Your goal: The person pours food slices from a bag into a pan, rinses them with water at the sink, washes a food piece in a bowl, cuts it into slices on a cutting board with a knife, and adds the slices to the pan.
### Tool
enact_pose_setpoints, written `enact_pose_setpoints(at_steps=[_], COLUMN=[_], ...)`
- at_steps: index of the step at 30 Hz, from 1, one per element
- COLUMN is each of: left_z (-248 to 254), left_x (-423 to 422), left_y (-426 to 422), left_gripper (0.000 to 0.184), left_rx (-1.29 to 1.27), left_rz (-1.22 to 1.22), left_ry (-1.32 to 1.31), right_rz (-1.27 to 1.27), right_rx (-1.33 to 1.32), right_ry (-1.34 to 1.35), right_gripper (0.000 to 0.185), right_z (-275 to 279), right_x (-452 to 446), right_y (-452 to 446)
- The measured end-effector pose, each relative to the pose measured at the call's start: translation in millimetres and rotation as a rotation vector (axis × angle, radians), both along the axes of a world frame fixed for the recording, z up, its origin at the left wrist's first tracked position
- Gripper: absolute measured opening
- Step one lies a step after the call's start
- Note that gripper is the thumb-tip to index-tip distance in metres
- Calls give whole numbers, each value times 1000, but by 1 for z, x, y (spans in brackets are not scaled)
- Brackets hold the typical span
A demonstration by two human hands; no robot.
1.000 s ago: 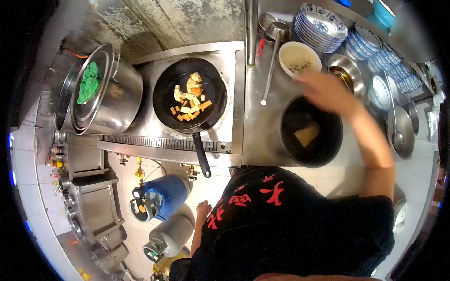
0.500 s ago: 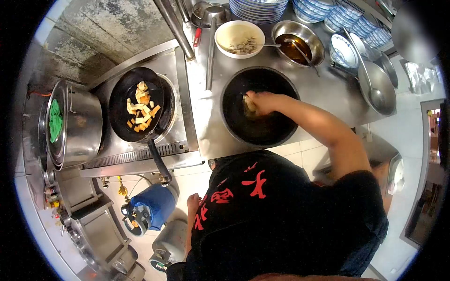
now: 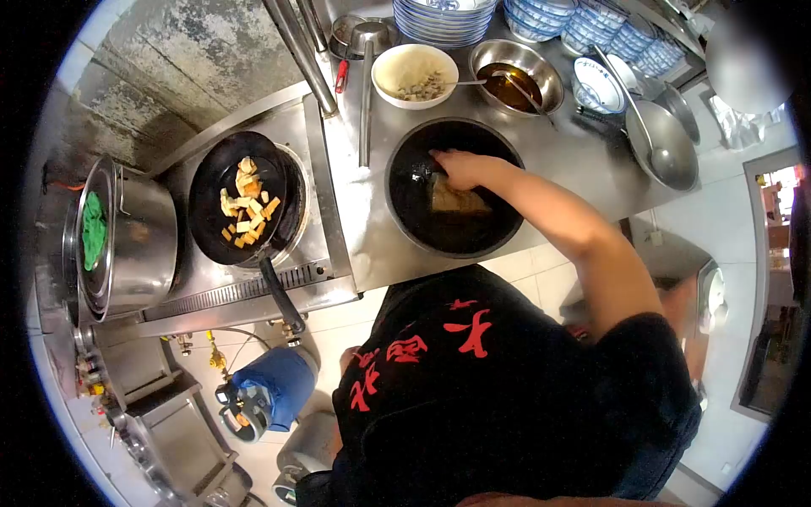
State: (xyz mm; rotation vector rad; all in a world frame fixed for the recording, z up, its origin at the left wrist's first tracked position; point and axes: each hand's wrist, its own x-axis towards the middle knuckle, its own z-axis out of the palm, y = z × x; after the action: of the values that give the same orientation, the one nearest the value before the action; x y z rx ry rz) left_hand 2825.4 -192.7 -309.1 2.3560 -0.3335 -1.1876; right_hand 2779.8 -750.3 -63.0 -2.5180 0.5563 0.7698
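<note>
My right hand [image 3: 463,171] reaches down into a round black pot [image 3: 393,182] on the steel counter. Its fingers are bent and point left, with a flat, squarish, yellowish-brown piece [image 3: 457,201] at them. Part of that piece lies under the hand, and I cannot tell whether it is cloth or food. The pot's inside is dark and shiny. My left hand [image 3: 347,358] hangs low beside the black shirt, which covers most of it; its fingers do not show clearly.
On the stove at left stands a black frying pan [image 3: 211,182] with pale and orange chunks. Left of it is a large steel pot [image 3: 148,237]. Behind the black pot are a cream bowl [image 3: 389,80], a steel bowl of brown liquid [image 3: 549,76] and stacked plates [image 3: 443,21]. A wok [image 3: 676,173] sits at right.
My right hand has shifted within the black pot, and the yellowish-brown piece now shows spread out below it. My left hand has slipped further behind the shirt. The whole view has shifted slightly.
</note>
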Motion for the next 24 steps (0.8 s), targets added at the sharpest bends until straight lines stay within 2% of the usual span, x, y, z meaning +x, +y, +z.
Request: enact_pose_setpoints(at_steps=[1,2,5,6,9,12,13,17,20,23,24], left_z=[0,1,-15,-17,-15,-8,-6,2,8,18,21], left_x=[3,4,0,-3,-15,-36,-43,-73,-91,-103,-105], left_y=[1,2,15,21,20,11,4,-14,-31,-48,-53], left_gripper=[36,36,35,35,35,35,34,34,34,34,34], left_rx=[5,16,69,49,57,57,44,17,0,-17,-21], left_rz=[15,34,101,101,137,201,224,300,353,390,400], left_ry=[5,11,57,36,28,41,47,55,65,77,80], right_rz=[8,-33,0,74,93,-131,-170,-50,204,60,140], right_rx=[-53,28,-111,-182,-168,-129,-118,14,101,509,547], right_ry=[-10,-117,43,59,29,11,0,-100,-115,-61,-91], right_gripper=[89,93,95,96,78,56,50,45,58,70,72], right_z=[2,-14,17,6,-2,-81,-91,-50,-17,9,15], right_x=[1,-6,-17,-20,-14,2,6,0,5,6,2], right_y=[8,11,57,55,48,31,26,25,9,-2,-10])
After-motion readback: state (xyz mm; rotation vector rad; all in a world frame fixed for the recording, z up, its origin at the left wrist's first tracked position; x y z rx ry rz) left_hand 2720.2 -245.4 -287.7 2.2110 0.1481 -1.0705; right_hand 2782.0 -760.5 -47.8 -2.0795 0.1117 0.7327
